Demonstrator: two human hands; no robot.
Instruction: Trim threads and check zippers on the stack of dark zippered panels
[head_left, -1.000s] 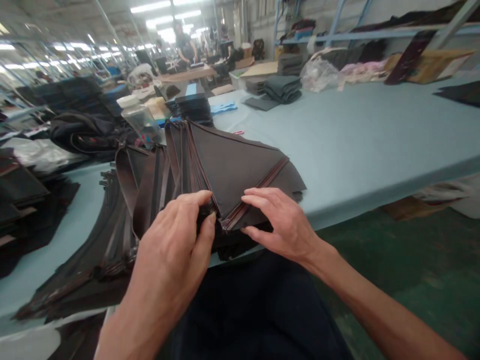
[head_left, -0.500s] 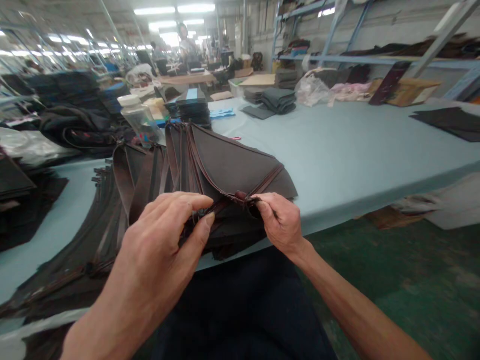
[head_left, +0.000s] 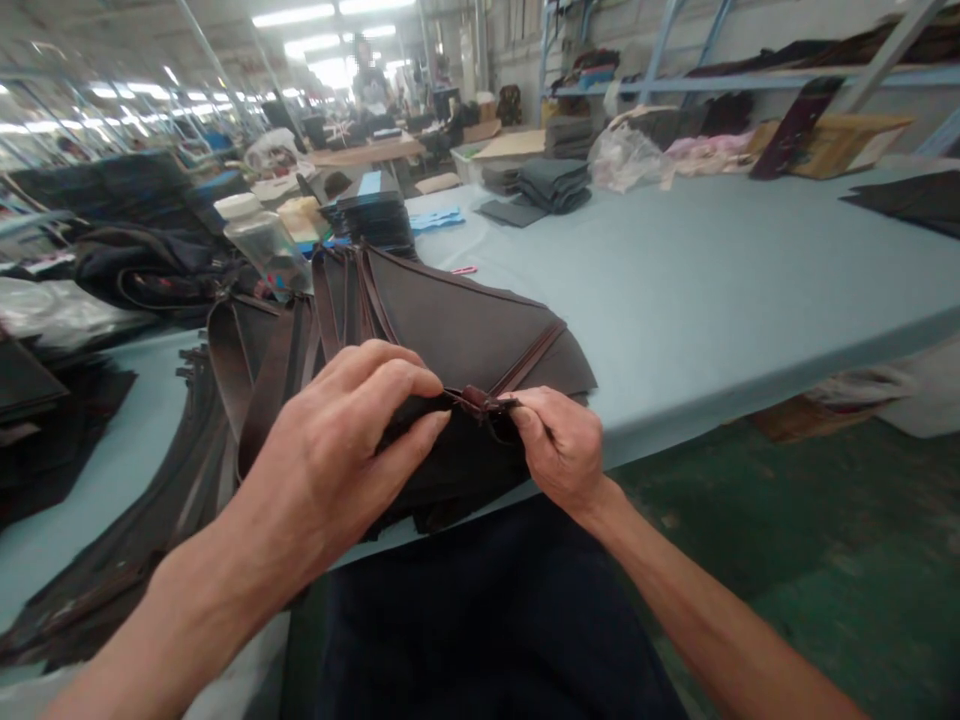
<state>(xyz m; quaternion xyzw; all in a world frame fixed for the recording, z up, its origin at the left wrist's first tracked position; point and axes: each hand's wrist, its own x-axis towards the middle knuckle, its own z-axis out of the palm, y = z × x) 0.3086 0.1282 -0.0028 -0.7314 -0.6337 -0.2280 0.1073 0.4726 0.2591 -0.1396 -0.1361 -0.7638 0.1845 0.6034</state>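
My right hand (head_left: 562,445) is closed in a pinch on the end of a dark strap (head_left: 508,405). Beside its fingertips, a small reddish-brown loop (head_left: 474,399) sits on the strap. My left hand (head_left: 367,430) has thumb and forefinger almost together at the strap's other side, left of the loop; what lies between those tips is mostly hidden. Under both hands spreads a stack of dark brown fabric panels (head_left: 457,310) with bound edges and sewn-on straps, fanned out along the table's near edge.
The pale blue table (head_left: 712,290) runs off to the right. A clear plastic jar (head_left: 262,240) with a white lid, a dark stack (head_left: 371,215), folded grey cloth (head_left: 555,185) and a plastic bag (head_left: 626,170) stand farther back. More dark pieces (head_left: 915,200) lie far right.
My left hand has moved right and slightly up, its fingertips now close to the loop. My right hand stays almost in place, still pinching. The view has shifted slightly.
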